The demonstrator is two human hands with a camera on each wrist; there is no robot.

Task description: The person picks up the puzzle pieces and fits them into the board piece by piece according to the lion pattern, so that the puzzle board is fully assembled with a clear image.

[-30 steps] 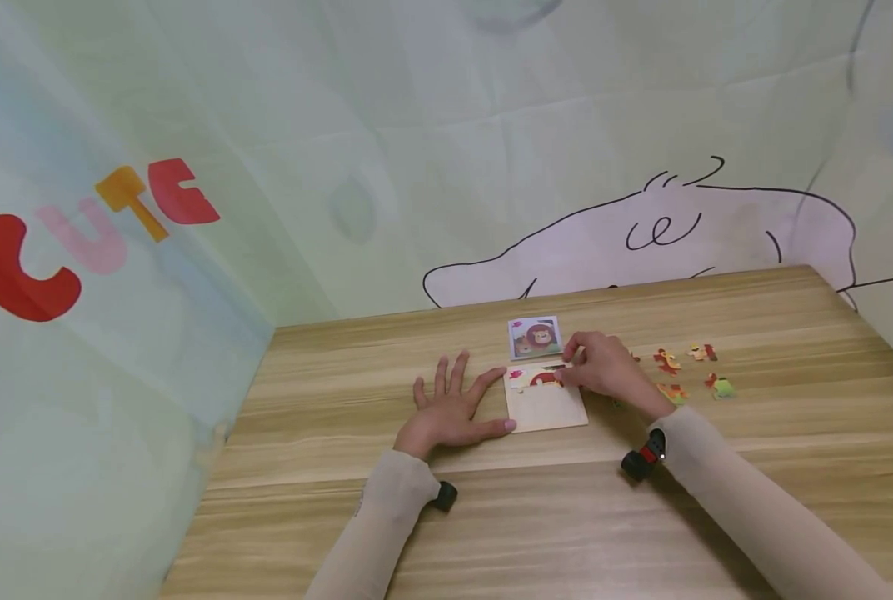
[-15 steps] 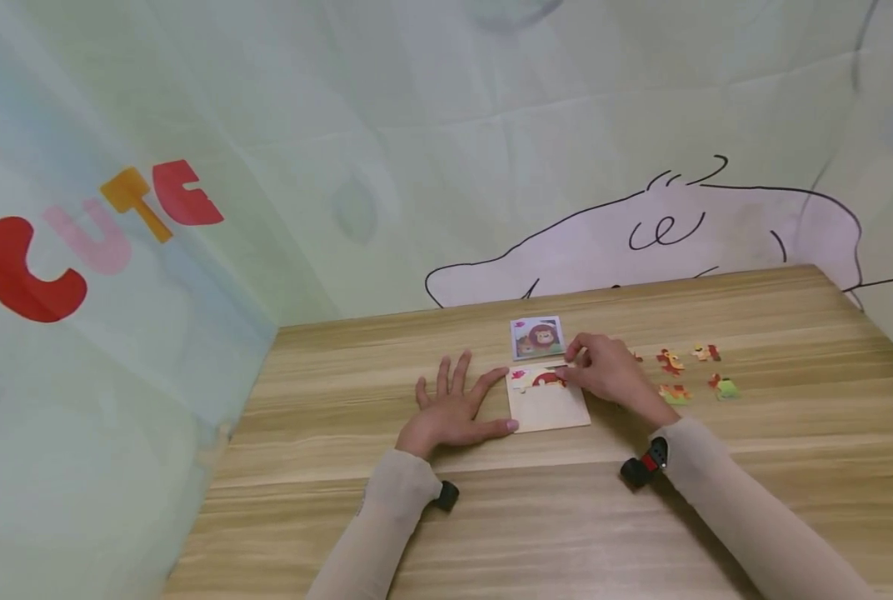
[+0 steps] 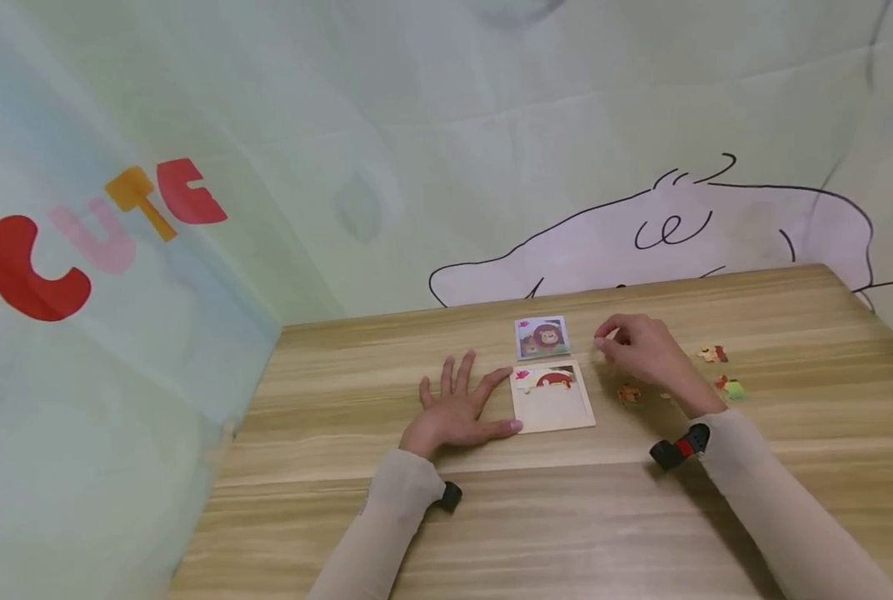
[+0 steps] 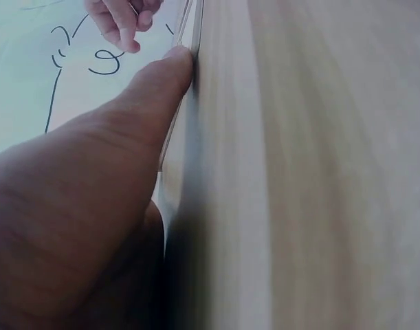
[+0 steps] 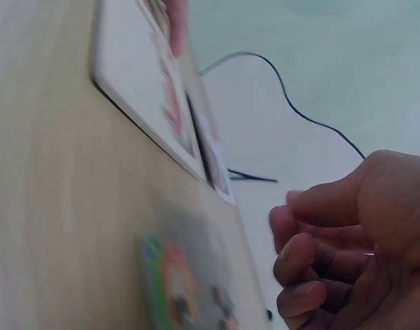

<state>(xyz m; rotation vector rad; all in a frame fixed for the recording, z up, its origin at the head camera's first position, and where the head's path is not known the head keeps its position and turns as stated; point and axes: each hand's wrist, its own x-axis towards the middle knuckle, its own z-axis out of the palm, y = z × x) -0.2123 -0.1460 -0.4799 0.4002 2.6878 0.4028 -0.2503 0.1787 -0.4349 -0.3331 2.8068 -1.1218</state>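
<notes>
My left hand (image 3: 457,412) lies flat with its fingers spread, thumb and index finger at the left edge of a square wooden puzzle board (image 3: 555,410). Fitted pieces form a strip along the board's top, with a pink shape and part of a red-brown mane. In the left wrist view the thumb (image 4: 151,86) reaches along the board's side. My right hand (image 3: 645,350) hovers to the right of the board, above the loose puzzle pieces. Its fingers are loosely bent, thumb near index fingertip, and the right wrist view shows nothing between them. A colourful piece (image 5: 175,282) lies below that hand, blurred.
A square lion picture card (image 3: 541,337) lies just behind the board. Loose pieces include an orange one (image 3: 630,394), a yellow-brown one (image 3: 713,354) and a green one (image 3: 730,387); the right hand hides others. A printed cloth (image 3: 386,150) hangs behind the wooden table (image 3: 521,533).
My right hand has left the board's top right part and moved right, over the loose pieces, uncovering the strip's right end. The left hand has stayed at the board's left edge.
</notes>
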